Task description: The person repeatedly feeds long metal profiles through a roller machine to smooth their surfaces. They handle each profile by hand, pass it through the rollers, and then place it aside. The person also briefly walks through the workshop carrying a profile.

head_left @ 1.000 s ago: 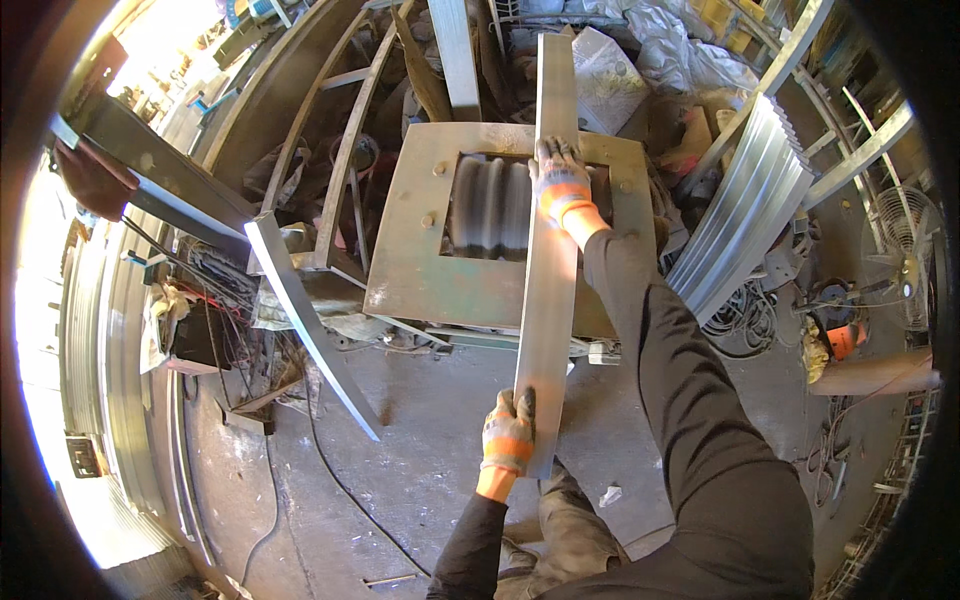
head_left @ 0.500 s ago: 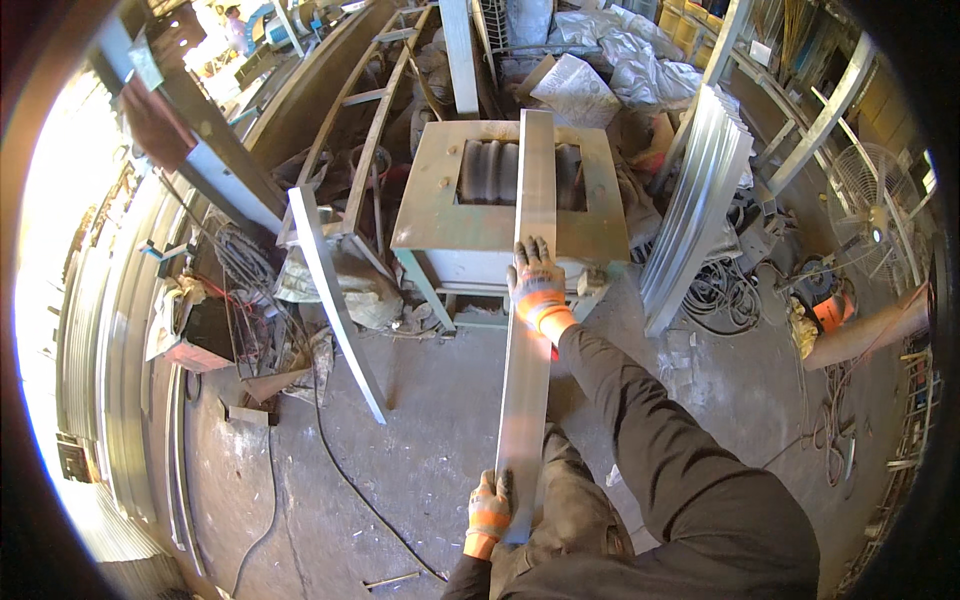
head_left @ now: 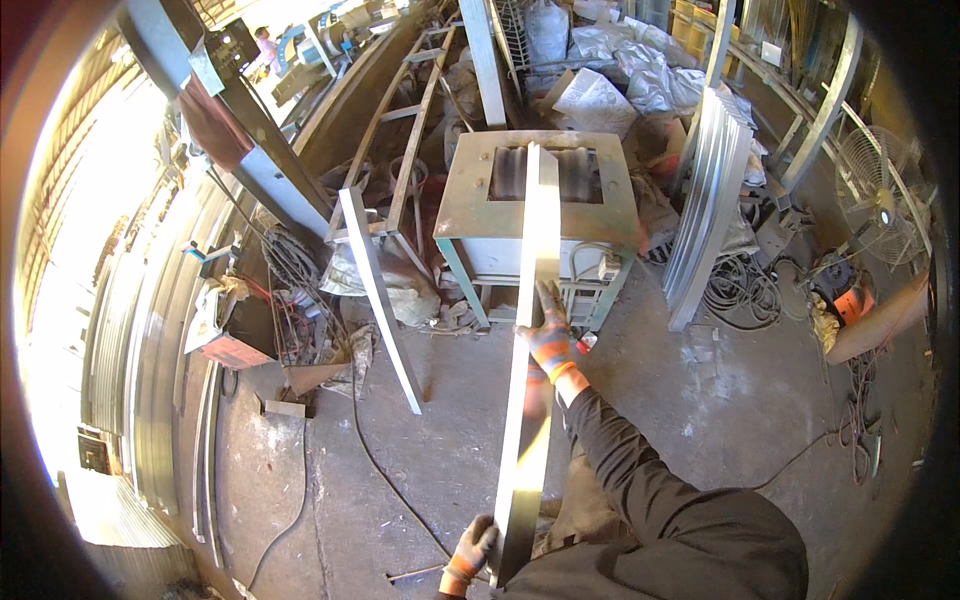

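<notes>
A long, silvery rectangular metal bar (head_left: pixel 528 390) runs away from me down the middle of the view, tilted so that a bright narrow face and a wider side show. My left hand (head_left: pixel 472 550), in a grey and orange work glove, closes on its near end. My right hand (head_left: pixel 550 342), gloved alike, grips the bar's right side around the middle, with the thumb across it. The bar's far end appears over a greenish bench machine (head_left: pixel 465 212), in front of the dark ribbed roller (head_left: pixel 575 172) in its top opening. Whether bar and machine touch, I cannot tell.
One metal bar (head_left: pixel 380 295) leans at left near a ladder-like frame (head_left: pixel 410 125). Several long profiles (head_left: pixel 708 205) stand stacked at right, by coiled cables (head_left: pixel 742 292) and a fan (head_left: pixel 882 205). A black cable (head_left: pixel 370 450) crosses the floor at left.
The bar has come back toward me and turned, so its broad face no longer points up. Both my hands are nearer to me, still on it. My view has shifted slightly left.
</notes>
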Motion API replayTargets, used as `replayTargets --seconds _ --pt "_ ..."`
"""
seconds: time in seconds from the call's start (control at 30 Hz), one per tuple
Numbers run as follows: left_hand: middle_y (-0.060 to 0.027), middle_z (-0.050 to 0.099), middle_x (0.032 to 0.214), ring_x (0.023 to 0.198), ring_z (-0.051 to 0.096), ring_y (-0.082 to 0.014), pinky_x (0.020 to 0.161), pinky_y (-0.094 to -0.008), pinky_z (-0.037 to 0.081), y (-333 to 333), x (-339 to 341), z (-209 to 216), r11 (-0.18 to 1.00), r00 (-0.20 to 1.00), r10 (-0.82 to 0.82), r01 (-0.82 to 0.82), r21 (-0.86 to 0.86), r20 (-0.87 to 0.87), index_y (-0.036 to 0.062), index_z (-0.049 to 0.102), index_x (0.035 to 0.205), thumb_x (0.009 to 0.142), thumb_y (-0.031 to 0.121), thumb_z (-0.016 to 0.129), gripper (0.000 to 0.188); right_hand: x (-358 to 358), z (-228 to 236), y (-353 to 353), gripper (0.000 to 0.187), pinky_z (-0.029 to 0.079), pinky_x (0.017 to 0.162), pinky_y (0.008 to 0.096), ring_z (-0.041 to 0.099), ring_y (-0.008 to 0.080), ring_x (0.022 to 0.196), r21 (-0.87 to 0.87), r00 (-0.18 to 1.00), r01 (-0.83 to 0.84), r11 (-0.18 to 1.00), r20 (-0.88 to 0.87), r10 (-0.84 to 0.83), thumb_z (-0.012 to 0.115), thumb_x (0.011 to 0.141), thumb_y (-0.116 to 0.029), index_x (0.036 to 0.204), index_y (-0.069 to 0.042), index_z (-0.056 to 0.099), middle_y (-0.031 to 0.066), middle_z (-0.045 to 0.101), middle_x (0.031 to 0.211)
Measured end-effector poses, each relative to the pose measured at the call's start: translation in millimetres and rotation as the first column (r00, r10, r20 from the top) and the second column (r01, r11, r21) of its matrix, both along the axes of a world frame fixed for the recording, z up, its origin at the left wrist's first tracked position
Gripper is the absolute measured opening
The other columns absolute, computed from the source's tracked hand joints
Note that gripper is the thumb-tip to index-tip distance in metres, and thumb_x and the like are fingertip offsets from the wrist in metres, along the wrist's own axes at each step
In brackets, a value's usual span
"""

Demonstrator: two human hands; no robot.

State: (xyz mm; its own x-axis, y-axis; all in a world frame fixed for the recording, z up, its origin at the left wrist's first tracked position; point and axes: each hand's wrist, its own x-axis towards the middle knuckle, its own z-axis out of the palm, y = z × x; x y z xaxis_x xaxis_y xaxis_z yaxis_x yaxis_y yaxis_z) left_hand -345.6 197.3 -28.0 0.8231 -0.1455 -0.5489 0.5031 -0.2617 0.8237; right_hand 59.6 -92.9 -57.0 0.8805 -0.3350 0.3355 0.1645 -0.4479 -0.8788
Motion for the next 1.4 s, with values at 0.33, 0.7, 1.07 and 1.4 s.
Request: replayTargets --seconds 0.33,0.7,1.07,1.4 --pt "-0.01 0.076 0.134 0.118 0.072 -0.0218 0.104 -0.038 0.06 -59.4 247.3 -13.6 0.943 0.982 -0.009 -0.054 -0.33 -0.187 -0.0054 0.063 0.149 0.087 0.053 0.1 0.093 200.8 -35.8 -113.3 0.077 0.049 0.125 0.0388 0.062 0.0261 0.147 0.634 0.969 -0.239 0.735 0.201 0.142 0.068 0.098 -0.018 0.171 -0.001 0.051 0.0125 0.058 0.17" --pt "-0.0291 0.079 0.113 0.107 0.075 -0.0529 0.091 -0.0584 0.06 -280.3 617.9 -5.7 0.874 0.956 -0.151 0.009 0.487 0.253 0.0026 0.057 0.134 0.097 0.066 0.082 0.077 630.9 -40.5 -219.6 0.066 0.021 0.141 0.057 0.036 0.0442 0.168 -0.897 0.959 -0.188 0.401 -0.256 -0.121 0.051 0.115 -0.043 0.168 -0.004 0.052 0.0248 0.042 0.18" --pt "-0.0287 0.078 0.117 0.108 0.075 -0.0508 0.091 -0.0584 0.059 -282.0 587.0 -38.1 0.922 0.964 -0.106 0.003 0.388 0.243 0.0057 0.061 0.137 0.116 0.05 0.06 0.049 574.7 -20.9 -211.8 0.065 0.019 0.139 0.0643 0.036 0.0338 0.169 -0.911 0.95 -0.101 0.4 -0.208 -0.234 0.042 0.118 -0.048 0.169 -0.01 0.054 0.0116 0.047 0.18" --pt "-0.0279 0.079 0.116 0.108 0.074 -0.0516 0.09 -0.0592 0.058 -163.7 275.9 -27.3 0.911 0.964 -0.129 0.022 0.413 0.234 0.0066 0.061 0.137 0.117 0.048 0.059 0.046 255.3 -5.6 -100.0 0.069 0.031 0.134 0.065 0.03 0.0333 0.172 -0.804 0.921 -0.152 0.575 -0.326 -0.211 0.045 0.117 -0.045 0.176 -0.009 0.043 0.0111 0.035 0.187"
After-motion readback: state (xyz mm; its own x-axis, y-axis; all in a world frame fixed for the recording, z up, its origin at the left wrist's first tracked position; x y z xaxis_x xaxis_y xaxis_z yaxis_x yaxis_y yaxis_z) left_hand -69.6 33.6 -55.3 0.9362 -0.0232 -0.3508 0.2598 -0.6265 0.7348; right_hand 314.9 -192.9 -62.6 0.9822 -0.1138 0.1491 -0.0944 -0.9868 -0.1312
